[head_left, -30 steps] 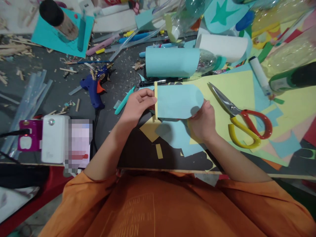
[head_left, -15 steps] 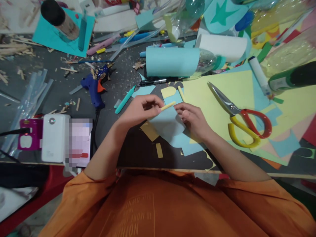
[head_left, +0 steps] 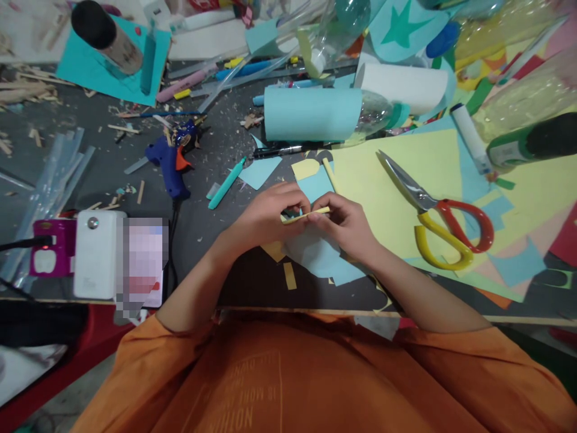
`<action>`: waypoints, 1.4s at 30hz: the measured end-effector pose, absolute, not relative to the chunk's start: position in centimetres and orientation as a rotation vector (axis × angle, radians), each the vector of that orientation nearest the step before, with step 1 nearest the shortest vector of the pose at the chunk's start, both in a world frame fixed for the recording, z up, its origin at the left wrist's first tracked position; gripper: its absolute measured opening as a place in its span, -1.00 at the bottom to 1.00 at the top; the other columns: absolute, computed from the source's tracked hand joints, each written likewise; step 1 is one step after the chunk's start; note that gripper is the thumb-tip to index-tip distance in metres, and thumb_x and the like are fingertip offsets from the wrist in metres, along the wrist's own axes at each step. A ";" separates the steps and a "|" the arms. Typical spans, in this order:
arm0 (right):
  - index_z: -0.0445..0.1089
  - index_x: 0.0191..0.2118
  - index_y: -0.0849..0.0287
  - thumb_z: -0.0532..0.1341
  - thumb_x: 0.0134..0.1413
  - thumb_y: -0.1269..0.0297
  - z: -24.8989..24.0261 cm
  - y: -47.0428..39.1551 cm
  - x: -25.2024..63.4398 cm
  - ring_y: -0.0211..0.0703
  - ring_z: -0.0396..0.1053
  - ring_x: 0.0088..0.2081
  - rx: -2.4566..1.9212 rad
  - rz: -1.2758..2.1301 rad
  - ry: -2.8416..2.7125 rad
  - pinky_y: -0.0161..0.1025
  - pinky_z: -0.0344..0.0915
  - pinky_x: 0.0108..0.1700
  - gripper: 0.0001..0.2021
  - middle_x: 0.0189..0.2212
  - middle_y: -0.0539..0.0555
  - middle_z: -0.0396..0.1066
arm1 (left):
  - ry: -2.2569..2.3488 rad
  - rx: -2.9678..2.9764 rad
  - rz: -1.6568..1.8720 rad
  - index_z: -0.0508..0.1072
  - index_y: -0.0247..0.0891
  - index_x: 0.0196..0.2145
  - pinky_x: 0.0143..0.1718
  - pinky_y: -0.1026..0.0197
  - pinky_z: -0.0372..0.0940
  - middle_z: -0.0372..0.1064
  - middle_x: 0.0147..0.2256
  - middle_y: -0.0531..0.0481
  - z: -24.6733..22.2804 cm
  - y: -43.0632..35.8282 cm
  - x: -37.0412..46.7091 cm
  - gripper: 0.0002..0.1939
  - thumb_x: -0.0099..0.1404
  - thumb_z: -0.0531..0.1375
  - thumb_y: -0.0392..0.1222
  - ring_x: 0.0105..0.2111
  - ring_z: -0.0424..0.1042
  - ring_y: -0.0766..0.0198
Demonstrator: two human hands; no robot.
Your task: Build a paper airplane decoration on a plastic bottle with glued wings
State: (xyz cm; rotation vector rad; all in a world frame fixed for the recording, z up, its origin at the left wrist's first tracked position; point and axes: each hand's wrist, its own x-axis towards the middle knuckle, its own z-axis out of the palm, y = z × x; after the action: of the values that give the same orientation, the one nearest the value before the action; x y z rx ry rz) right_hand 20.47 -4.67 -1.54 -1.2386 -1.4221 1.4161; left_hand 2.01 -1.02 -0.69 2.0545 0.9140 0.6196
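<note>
Both hands meet over the front of the table around a narrow yellow paper strip (head_left: 323, 211). My left hand (head_left: 280, 211) is closed on the strip's left part, its fingers curled. My right hand (head_left: 341, 221) pinches the strip near its right end between thumb and fingers. Under the hands lies a light blue piece of paper (head_left: 315, 255), partly covered by them. Just beyond are a yellow paper cutout (head_left: 305, 169) and another thin yellow strip (head_left: 330, 175). A small yellow rectangle (head_left: 290, 276) lies nearer to me.
Scissors (head_left: 421, 201) with red and yellow handles rest on yellow paper to the right. A bottle wrapped in light blue paper (head_left: 313, 114) lies behind. To the left are a blue glue gun (head_left: 174, 159), a teal marker (head_left: 228, 183) and a white power bank (head_left: 99, 255).
Both hands have come closer together and slightly toward me. The right thumb and fingers now pinch the yellow strip, which earlier stuck out from the left hand. The light blue paper stays below.
</note>
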 end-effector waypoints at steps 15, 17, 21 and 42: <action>0.43 -0.37 0.04 0.29 0.12 -0.12 -1.9 -5.0 20.9 -0.29 0.23 -0.53 -1.264 0.910 -1.249 -0.26 0.20 -0.52 -0.67 -0.48 -0.03 0.39 | 1.068 1.452 0.837 0.53 -0.23 -0.41 -0.33 0.23 0.33 0.51 -0.41 0.00 -0.3 -1.2 2.3 -0.58 0.05 0.40 0.20 -0.38 0.44 0.28; 0.43 -0.36 0.04 0.28 0.11 -0.15 -2.0 -5.0 20.8 -0.28 0.24 -0.53 -1.271 0.921 -1.255 -0.24 0.21 -0.52 -0.65 -0.47 -0.03 0.39 | 1.102 1.446 0.849 0.55 -0.23 -0.43 -0.35 0.22 0.32 0.51 -0.42 0.00 -0.4 -1.3 2.4 -0.59 0.07 0.38 0.20 -0.38 0.44 0.27; 0.45 -0.36 0.05 0.29 0.10 -0.14 -2.0 -4.8 20.8 -0.25 0.30 -0.49 -1.260 0.919 -1.267 -0.24 0.26 -0.48 -0.66 -0.47 -0.02 0.42 | 1.084 1.384 0.870 0.59 -0.22 -0.39 -0.35 0.23 0.32 0.55 -0.39 -0.01 -0.8 -1.3 2.4 -0.62 0.06 0.39 0.17 -0.37 0.46 0.27; 0.48 -0.35 0.04 0.32 0.14 0.06 -2.2 -4.9 21.0 -0.23 0.39 -0.42 -1.207 0.898 -1.301 -0.22 0.35 -0.42 -0.81 -0.43 -0.01 0.48 | 1.077 1.332 1.006 0.44 -0.22 -0.48 -0.40 0.25 0.31 0.41 -0.47 0.07 -0.7 -1.2 2.7 -0.56 0.00 0.44 0.19 -0.44 0.39 0.34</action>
State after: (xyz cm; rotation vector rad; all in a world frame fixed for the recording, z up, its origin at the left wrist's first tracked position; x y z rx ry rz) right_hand 21.02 -4.93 -2.16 -1.2073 -1.3014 0.8977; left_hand 2.66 -1.17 -0.74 1.3324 1.0771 1.0056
